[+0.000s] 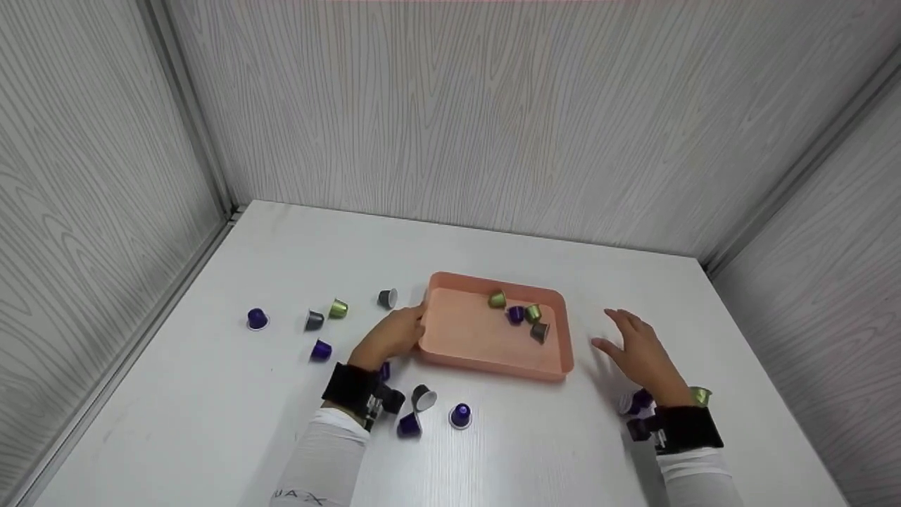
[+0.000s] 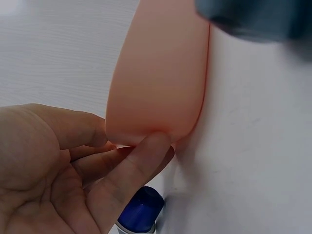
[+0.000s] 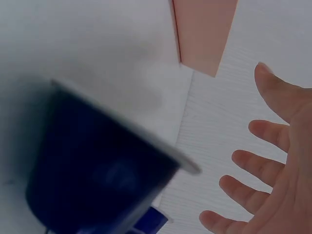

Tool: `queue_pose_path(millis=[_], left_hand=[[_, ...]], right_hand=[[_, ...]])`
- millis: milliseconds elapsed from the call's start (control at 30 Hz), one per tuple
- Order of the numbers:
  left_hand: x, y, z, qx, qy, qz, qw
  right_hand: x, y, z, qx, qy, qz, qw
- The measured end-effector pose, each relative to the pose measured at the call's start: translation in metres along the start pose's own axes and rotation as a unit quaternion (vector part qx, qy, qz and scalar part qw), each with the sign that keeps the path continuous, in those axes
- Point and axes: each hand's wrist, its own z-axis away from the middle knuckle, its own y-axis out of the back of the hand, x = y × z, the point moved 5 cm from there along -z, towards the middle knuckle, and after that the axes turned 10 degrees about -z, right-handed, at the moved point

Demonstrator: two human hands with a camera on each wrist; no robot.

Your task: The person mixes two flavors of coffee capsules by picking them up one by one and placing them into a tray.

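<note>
Right now the left hand [image 1: 394,336] grips the pink tray [image 1: 464,338] at its near-left corner, at about 8 o'clock on the rim; the left wrist view shows the thumb [image 2: 139,168] pressed on the outer wall and the other fingers curled at the edge. The tray sits at the middle of the white table [image 1: 281,253] and holds two green capsules [image 1: 497,300], a purple capsule [image 1: 516,315] and a grey capsule [image 1: 540,332], clustered toward 1 o'clock inside it. The right hand [image 1: 637,352] hovers just beside the tray at 3 o'clock, fingers spread and straight, holding nothing. Loose capsules [image 1: 320,350] lie scattered on the table from 9 o'clock round to 6 o'clock of the tray, with a few more [image 1: 637,401] under the right wrist.
</note>
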Motion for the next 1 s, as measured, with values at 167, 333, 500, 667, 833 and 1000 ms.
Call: queue_pose_path(millis=[167,333,500,667,833,1000], left_hand=[[-0.001,0.000,0.001,0.007,0.001,0.006,1.0000],[-0.001,0.000,0.002,0.009,-0.007,0.006,0.9999],[-0.001,0.000,0.001,0.009,-0.012,0.000,0.9999],[-0.001,0.000,0.000,0.004,-0.009,-0.006,0.9999],[-0.001,0.001,0.000,-0.001,-0.001,-0.008,1.0000],[-0.002,-0.001,0.000,0.001,0.001,-0.005,1.0000]], right_hand=[[0.013,0.001,0.008,-0.014,-0.031,-0.008,0.999],[0.025,0.001,0.012,-0.042,-0.083,-0.026,0.995],[0.036,0.003,0.017,-0.068,-0.120,-0.040,0.990],[0.042,0.005,0.024,-0.079,-0.124,-0.040,0.988],[0.044,0.006,0.029,-0.089,-0.125,-0.030,0.988],[0.046,0.007,0.035,-0.100,-0.138,-0.022,0.985]])
